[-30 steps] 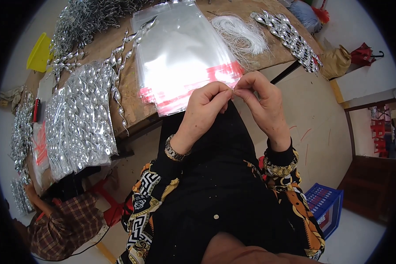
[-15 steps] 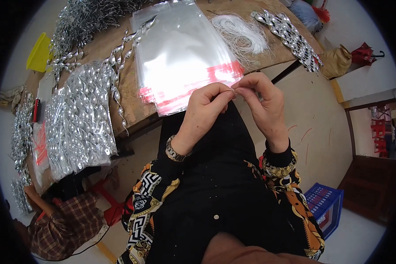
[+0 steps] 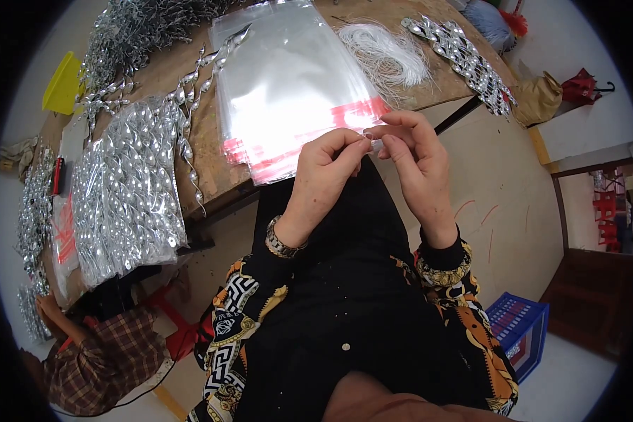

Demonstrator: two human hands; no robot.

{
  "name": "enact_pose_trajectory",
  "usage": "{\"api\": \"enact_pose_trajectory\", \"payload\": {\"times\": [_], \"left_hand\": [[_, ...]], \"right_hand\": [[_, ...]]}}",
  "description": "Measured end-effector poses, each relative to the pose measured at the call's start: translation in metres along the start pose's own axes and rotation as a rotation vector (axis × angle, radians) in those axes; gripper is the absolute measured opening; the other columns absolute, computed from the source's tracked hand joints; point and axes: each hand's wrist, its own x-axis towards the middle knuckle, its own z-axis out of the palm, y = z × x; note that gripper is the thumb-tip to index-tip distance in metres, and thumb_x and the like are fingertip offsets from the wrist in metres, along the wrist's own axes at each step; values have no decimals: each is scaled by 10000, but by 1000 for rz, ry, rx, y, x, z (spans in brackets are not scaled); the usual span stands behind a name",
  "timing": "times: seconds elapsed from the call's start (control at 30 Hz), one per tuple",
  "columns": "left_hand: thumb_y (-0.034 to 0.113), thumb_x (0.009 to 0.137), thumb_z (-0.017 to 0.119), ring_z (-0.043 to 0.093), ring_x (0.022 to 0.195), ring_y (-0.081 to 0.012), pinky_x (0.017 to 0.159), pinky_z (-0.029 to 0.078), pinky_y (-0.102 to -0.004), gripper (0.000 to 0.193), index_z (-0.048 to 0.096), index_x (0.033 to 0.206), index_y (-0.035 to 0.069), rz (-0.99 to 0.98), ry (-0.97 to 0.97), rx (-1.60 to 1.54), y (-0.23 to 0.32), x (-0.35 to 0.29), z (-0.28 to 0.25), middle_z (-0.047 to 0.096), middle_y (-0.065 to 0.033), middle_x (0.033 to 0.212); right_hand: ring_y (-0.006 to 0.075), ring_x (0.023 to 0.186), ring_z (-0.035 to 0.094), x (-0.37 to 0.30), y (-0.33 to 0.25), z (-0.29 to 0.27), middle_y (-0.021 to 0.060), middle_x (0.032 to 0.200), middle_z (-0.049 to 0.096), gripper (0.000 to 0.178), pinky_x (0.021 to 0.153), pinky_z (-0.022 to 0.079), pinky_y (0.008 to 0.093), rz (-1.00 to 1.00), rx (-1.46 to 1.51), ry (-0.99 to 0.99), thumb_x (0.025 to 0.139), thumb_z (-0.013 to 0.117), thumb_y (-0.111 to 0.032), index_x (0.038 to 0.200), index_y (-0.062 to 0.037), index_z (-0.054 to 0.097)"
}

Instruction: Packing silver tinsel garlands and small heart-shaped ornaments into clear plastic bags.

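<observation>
Both hands meet over my lap, just off the near edge of the plastic bags. My left hand (image 3: 325, 172) is closed in a pinch, thumb against forefinger, on a thin white string (image 3: 366, 133). Facing it, my right hand (image 3: 420, 169) pinches the same string; a small whitish bit (image 3: 376, 145), too small to name, shows between the fingertips. Beyond the hands lies a stack of clear plastic bags (image 3: 281, 77) with red-edged ends. A loose bundle of white strings (image 3: 383, 53) rests on the table to the right of the bags.
Silver twisted ornaments (image 3: 464, 63) lie at the table's right corner. A packed bag of them (image 3: 130, 190) and a tangled silver pile (image 3: 144, 32) stand left on the wooden table (image 3: 218, 179). A co-worker's plaid sleeve (image 3: 109, 359) is lower left; a blue basket (image 3: 520, 330) stands right.
My right fingers have shifted and opened slightly from the left fingertips. The small whitish bit now shows between them. The co-worker's hand at the far left has moved slightly.
</observation>
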Motion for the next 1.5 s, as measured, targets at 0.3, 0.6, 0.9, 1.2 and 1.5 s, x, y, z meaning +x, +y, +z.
{"api": "enact_pose_trajectory", "payload": {"times": [0.3,0.6,0.9,1.2,1.5], "left_hand": [[114,902,589,491,605,-39,556,387,-184,140,640,884,-15,22,24,-10,4,-1,0,556,23,675],[98,901,577,493,607,-43,562,394,-188,128,637,883,-13,26,51,-22,4,-1,-1,556,20,676],[100,905,577,497,612,-45,560,395,-188,130,639,889,-13,39,39,-34,1,-1,0,561,16,681],[114,906,586,501,616,-46,562,399,-186,145,644,912,-19,31,14,-31,2,0,-1,571,13,695],[111,904,585,499,617,-42,563,399,-185,145,648,914,-19,54,9,-43,1,0,0,573,14,702]], "right_hand": [[110,948,594,0,2,0,104,1092,644,267,772,465,239,-11,0,7,927,487,3,1193,4,508],[101,812,585,-3,2,0,68,987,663,199,724,476,231,-30,-225,22,898,557,-32,1076,14,634],[219,845,642,-1,-5,5,127,957,670,187,750,492,286,-245,-440,33,873,575,-22,1040,1,655],[226,864,643,0,-4,5,130,960,668,188,762,491,294,-255,-434,26,873,567,-15,1038,1,655],[187,856,639,1,-3,4,114,969,666,195,744,491,270,-226,-389,36,879,566,-17,1054,7,648]]}}
